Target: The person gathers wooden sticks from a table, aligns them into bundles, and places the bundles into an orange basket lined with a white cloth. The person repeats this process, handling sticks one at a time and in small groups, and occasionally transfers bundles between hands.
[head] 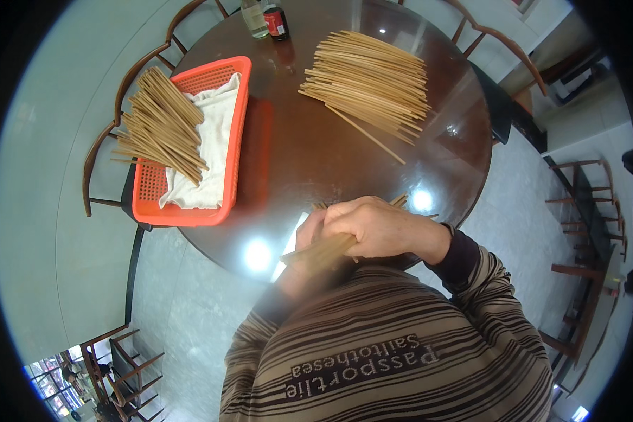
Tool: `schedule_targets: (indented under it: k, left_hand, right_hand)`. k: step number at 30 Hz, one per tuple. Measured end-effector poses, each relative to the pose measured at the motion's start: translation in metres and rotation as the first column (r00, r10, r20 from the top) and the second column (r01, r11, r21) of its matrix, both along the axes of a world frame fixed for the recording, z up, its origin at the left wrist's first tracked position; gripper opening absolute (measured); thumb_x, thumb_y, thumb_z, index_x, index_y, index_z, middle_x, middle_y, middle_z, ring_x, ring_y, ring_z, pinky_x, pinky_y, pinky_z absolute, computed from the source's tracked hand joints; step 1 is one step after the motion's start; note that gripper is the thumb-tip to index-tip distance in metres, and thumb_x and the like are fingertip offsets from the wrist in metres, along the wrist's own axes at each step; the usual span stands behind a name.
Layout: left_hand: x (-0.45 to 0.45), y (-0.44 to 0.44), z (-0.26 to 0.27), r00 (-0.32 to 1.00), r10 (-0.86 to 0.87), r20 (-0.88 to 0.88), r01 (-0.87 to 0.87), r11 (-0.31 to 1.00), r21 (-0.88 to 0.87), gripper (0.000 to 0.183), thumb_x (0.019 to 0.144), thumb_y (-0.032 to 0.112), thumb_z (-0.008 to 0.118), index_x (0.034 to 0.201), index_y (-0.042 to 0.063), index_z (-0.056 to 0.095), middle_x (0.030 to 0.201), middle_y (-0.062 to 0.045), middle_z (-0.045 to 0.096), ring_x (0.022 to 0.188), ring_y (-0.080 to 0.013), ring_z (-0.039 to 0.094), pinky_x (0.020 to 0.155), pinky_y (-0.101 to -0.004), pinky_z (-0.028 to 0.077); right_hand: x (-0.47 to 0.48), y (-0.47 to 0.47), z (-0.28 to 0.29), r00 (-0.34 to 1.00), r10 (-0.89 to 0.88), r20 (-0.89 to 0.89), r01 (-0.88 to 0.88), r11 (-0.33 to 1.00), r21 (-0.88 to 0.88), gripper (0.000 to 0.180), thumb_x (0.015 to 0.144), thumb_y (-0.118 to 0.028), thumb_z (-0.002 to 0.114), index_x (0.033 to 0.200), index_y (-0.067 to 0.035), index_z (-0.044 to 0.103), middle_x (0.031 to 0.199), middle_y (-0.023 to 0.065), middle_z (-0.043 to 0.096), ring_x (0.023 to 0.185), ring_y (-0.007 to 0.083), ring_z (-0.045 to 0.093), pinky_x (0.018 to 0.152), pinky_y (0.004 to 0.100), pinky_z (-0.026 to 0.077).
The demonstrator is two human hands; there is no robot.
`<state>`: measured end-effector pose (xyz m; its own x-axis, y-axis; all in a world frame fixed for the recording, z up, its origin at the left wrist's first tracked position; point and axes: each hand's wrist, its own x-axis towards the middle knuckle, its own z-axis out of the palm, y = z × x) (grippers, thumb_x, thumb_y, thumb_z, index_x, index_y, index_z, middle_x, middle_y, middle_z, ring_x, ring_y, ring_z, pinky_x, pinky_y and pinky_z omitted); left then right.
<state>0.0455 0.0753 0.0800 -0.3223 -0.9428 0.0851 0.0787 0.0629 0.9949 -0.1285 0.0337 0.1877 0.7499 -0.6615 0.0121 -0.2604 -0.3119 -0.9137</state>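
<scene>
Just above the table's near edge, my right hand (372, 227) is closed around a bundle of wooden chopsticks (324, 252). The bundle's near end is blurred and points down to the left. My left hand (307, 235) is pressed against the right hand, its fingers curled on chopsticks and partly hidden behind the bundle. More stick ends show beyond both hands. A broad pile of chopsticks (369, 82) lies on the round table, roughly side by side. One chopstick (366, 134) sticks out at an angle from its near side.
At the left, an orange plastic basket (233, 153) lined with white cloth (216, 153) holds chopsticks (163, 124) hanging over its rim. Two bottles, one clear (255, 18) and one dark (276, 22), stand at the far edge of the brown table (290, 147). Wooden chairs (132, 74) surround it.
</scene>
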Motion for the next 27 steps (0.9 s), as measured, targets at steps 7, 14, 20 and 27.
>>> schedule_targets:
  k: [7, 14, 20, 27]
  left_hand:
    - [0.008, -0.008, -0.019, 0.993, -0.018, 0.115, 0.038, 0.985, -0.169, 0.023, 0.094, 0.018, 0.057, 0.109, 0.001, 0.054, 0.09, -0.009, 0.063, 0.081, -0.0157, 0.063, 0.062, -0.028, 0.053]
    - [0.008, -0.013, -0.039, 0.991, -0.025, 0.13, 0.041, 0.991, -0.127, 0.022, 0.096, 0.017, 0.053, 0.113, 0.002, 0.054, 0.097, -0.008, 0.062, 0.085, -0.0155, 0.064, 0.067, -0.0263, 0.055]
    - [0.003, -0.017, -0.041, 0.99, 0.002, 0.142, 0.023, 0.984, -0.177, 0.023, 0.088, 0.002, 0.06, 0.111, 0.002, 0.054, 0.093, -0.006, 0.062, 0.084, -0.015, 0.062, 0.07, -0.0262, 0.052]
    - [0.001, -0.023, -0.049, 0.984, 0.115, 0.14, -0.107, 0.992, -0.062, 0.029, 0.079, 0.002, 0.072, 0.104, 0.003, 0.057, 0.092, -0.005, 0.062, 0.088, -0.0143, 0.062, 0.08, -0.0292, 0.052]
  right_hand:
    - [0.008, -0.003, -0.018, 0.996, -0.027, 0.086, 0.031, 0.999, -0.044, 0.025, 0.07, 0.005, 0.066, 0.095, 0.0, 0.065, 0.092, 0.0113, 0.063, 0.079, 0.0243, 0.063, 0.07, 0.0327, 0.05]
    - [0.009, -0.004, -0.031, 0.992, -0.059, 0.109, 0.079, 0.98, -0.183, 0.022, 0.075, -0.008, 0.07, 0.096, -0.002, 0.066, 0.103, 0.0112, 0.065, 0.089, 0.0292, 0.065, 0.077, 0.0349, 0.052]
    - [0.008, -0.002, -0.014, 0.897, -0.155, 0.413, 0.277, 0.927, -0.253, 0.026, 0.077, 0.002, 0.068, 0.102, -0.001, 0.062, 0.099, 0.0119, 0.065, 0.09, 0.0249, 0.066, 0.075, 0.0327, 0.053]
    - [-0.042, 0.018, 0.071, 0.492, -0.464, 0.736, 0.667, 0.744, 0.023, 0.009, 0.09, -0.001, 0.056, 0.096, 0.003, 0.06, 0.092, 0.0163, 0.067, 0.057, 0.0101, 0.054, 0.051, 0.0203, 0.045]
